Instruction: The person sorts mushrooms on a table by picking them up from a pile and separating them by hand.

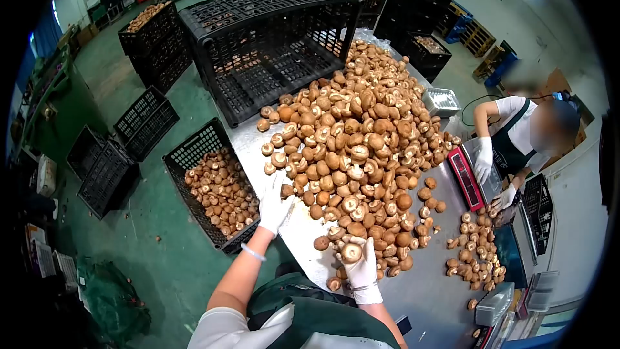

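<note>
My right hand [364, 274], in a white glove, grips a shiitake mushroom [351, 253] with its pale gilled underside and stem turned up. It is at the near edge of a big heap of brown mushrooms [361, 148] on the metal table [310, 245]. My left hand [274, 208], also gloved, is at the table's left edge with fingers stretched out and thumb apart. A single brown mushroom [287, 190] shows right beside its fingertips and thumb. Just left of this hand, a black crate [187, 145] on the floor holds many mushrooms.
A large black crate [223, 81] lies tipped on its side at the table's far left. Across the table, a gloved co-worker [516, 129] works at a red scale [466, 178]. Smaller mushrooms [476, 252] lie near clear plastic boxes [494, 304]. More crates [110, 178] stand on the green floor.
</note>
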A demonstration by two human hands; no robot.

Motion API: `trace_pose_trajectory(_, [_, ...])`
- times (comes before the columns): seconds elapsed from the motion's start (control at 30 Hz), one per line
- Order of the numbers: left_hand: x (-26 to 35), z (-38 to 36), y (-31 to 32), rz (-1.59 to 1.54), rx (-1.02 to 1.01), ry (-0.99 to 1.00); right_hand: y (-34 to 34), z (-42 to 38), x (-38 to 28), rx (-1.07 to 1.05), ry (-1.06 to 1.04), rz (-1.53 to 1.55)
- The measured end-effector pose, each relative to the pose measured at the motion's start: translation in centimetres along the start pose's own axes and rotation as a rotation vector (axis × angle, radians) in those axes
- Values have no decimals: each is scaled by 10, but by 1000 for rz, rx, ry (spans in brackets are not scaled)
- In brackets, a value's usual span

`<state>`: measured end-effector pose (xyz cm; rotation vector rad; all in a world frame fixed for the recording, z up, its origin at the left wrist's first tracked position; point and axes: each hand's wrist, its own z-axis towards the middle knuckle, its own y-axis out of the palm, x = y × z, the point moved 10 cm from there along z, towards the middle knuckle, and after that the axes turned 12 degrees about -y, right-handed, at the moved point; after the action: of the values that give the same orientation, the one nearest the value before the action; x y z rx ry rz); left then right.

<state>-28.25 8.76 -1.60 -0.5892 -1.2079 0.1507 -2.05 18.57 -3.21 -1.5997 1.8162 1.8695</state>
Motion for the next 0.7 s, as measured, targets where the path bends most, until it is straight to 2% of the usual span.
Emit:
trace_pose_trajectory(0.07, [-30,8,39,110,-273,-57,-10,-3,9,85,61,26])
trace_pose_trajectory(0.1, [-55,7,45,-18,-260,-196,-16,-3,13,77,80,57])
trace_pose_trajectory(0.13, [-49,7,37,-8,-228,-159,-20,-4,13,73,69,1])
trace_pose_trajectory(0.2, [-104,-19,73,-610,-560,-819,-29,-7,17,69,87,-97])
trace_pose_trajectory(0.23, [-98,-31,80,-841,-698,-899,-32,-9,23,102,138,-74])
trace_pose_trajectory(0.27, [-99,-36,78,-832,-705,-905,-33,-11,29,136,190,-49])
trace_pose_trajectory(0.37, [-88,-52,81,-1181,-838,-1013,-31,-6,42,44,197,-20])
trace_pose_trajectory(0.47, [-70,-58,76,-1226,-776,-1033,-8,-8,34,-79,135,-93])
trace_pose_trajectory(0.5, [-52,-65,68,-1183,-770,-973,-3,-9,36,-116,149,-103])
trace_pose_trajectory(0.53, [-39,-79,68,-1001,-915,-928,9,-12,34,-167,166,-93])
trace_pose_trajectory(0.6, [10,-92,53,-559,-956,-522,27,-15,31,-249,128,-101])
trace_pose_trajectory(0.67, [64,-104,48,-405,-1069,-71,25,-15,32,-250,153,-110])
trace_pose_trajectory(0.7, [72,-94,45,-385,-998,-62,24,-15,32,-250,165,-114])
